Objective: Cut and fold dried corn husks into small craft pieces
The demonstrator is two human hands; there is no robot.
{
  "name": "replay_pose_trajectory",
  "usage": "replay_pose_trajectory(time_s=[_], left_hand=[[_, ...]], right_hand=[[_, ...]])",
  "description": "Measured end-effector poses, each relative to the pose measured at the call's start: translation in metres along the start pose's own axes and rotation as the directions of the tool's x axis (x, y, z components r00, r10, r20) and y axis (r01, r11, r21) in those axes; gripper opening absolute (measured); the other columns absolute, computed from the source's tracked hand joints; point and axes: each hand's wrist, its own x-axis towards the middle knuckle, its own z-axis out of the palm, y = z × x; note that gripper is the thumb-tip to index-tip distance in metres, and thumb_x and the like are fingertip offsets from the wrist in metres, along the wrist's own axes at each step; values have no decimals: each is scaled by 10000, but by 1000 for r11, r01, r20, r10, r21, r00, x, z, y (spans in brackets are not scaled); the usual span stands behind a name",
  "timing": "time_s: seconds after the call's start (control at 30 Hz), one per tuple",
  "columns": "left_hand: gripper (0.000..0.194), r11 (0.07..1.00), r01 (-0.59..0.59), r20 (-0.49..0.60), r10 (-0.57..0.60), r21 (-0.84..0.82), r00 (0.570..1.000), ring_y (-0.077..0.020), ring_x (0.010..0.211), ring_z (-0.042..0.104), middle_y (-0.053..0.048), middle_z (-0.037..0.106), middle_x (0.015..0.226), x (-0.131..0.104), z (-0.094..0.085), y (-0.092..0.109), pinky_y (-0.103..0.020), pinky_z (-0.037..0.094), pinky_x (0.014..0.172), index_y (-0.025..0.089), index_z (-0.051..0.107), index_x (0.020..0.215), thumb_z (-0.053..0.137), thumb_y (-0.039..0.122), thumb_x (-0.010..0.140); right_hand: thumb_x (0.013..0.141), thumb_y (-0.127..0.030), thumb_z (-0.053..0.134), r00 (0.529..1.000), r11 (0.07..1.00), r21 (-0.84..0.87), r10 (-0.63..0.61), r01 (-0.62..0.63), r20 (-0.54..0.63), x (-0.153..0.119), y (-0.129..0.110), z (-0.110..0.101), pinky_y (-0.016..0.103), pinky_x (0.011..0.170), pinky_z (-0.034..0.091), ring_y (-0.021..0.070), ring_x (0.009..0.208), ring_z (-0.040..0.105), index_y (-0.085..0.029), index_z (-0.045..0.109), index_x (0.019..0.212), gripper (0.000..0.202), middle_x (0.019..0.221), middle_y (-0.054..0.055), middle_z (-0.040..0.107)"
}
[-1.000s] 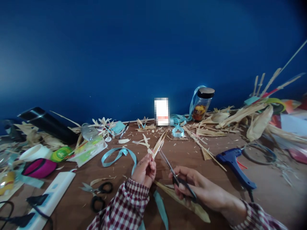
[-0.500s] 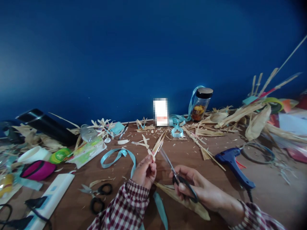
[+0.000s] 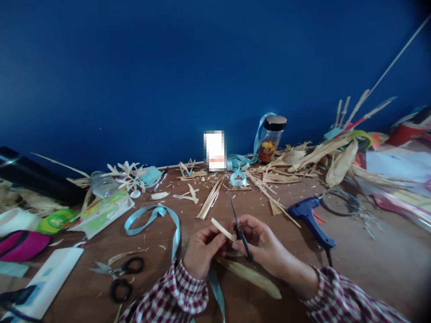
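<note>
My left hand (image 3: 204, 251) pinches a short, pale strip of dried corn husk (image 3: 220, 229) between thumb and fingers. Close beside it, my right hand (image 3: 267, 246) is closed around black-handled scissors (image 3: 243, 240), their blades pointing up and away from me. The right fingertips meet the lower end of the strip, and the two hands almost touch. Under them on the table lie a broad husk leaf (image 3: 254, 278) and a length of light blue ribbon (image 3: 216, 294). A bundle of thin husk strips (image 3: 210, 199) rests just beyond.
At right lies a blue glue gun (image 3: 313, 220). A second pair of scissors (image 3: 117, 271) and a white power strip (image 3: 55, 278) are at left. Towards the wall stand a lidded jar (image 3: 271, 141), husk flowers (image 3: 126, 175) and piled husks (image 3: 313, 157). Scraps litter the brown table.
My right hand has brought the scissors in beside my left hand, and its fingertips now reach the strip. The strip has turned to slant across between the hands. The view has shifted right.
</note>
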Motion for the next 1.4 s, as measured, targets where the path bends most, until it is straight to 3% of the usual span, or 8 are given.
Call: replay_pose_trajectory(time_s=[0.17,0.5,0.6,0.7,0.9,1.07,1.2,1.4], left_hand=[[284,1000,-6,29,6,19,1000,-116,504,603,-72,723,674,-1,0,-1,-181,464,434,126,736,717,828,333,545],[296,977,65,41,-58,-205,997,-71,428,541,-13,642,537,1,0,5,-144,438,392,123,616,607,856,258,499],[281,959,92,-27,-103,-267,994,-57,414,539,-16,657,578,5,-3,10,-128,445,375,124,594,609,844,214,517],[231,950,61,-118,-102,-307,988,-43,419,537,-6,651,600,9,-6,16,-107,451,370,122,587,608,810,144,553],[132,930,-10,-181,-61,-367,982,-24,405,509,22,592,545,15,-12,25,-83,453,372,114,598,627,726,90,645],[75,923,-43,-242,-56,-383,969,-24,407,517,-9,634,603,19,-18,24,-86,442,355,105,610,660,663,76,705],[61,916,-74,-237,-23,-393,971,-21,421,515,-12,645,651,19,-19,25,-90,431,355,106,614,692,674,102,700],[213,894,-97,-188,14,-439,982,5,386,440,42,574,589,16,-17,30,-74,359,333,130,537,622,748,105,606]], right_hand=[[639,-282,803,1000,1000,8,14,-15,21,-1,-1,2,228,692,484,101,712,601,-185,531,923,406,803,-13,652],[634,-367,798,996,998,-8,57,-57,70,-2,-3,4,231,653,431,111,678,573,-186,505,928,453,740,-28,599],[683,-411,756,990,995,12,96,-98,103,-5,-8,5,203,593,403,90,637,534,-184,497,944,432,742,-27,574],[722,-451,711,974,991,-20,134,-133,180,-8,-14,4,172,536,362,70,599,476,-166,497,979,439,721,-26,552],[765,-532,630,928,981,-76,196,-181,318,-11,-15,-1,157,507,364,73,588,477,-167,490,1016,465,726,-4,556],[770,-549,614,907,971,-102,239,-217,347,-12,-10,-3,136,465,346,59,543,469,-165,500,1015,469,708,-5,562],[780,-536,611,910,971,-125,236,-205,341,-13,-8,-4,133,467,347,59,549,478,-162,501,1018,457,709,-2,571],[761,-547,625,896,958,-149,281,-244,343,-13,-10,-4,153,488,382,72,565,514,-164,479,1019,485,707,-8,573]])
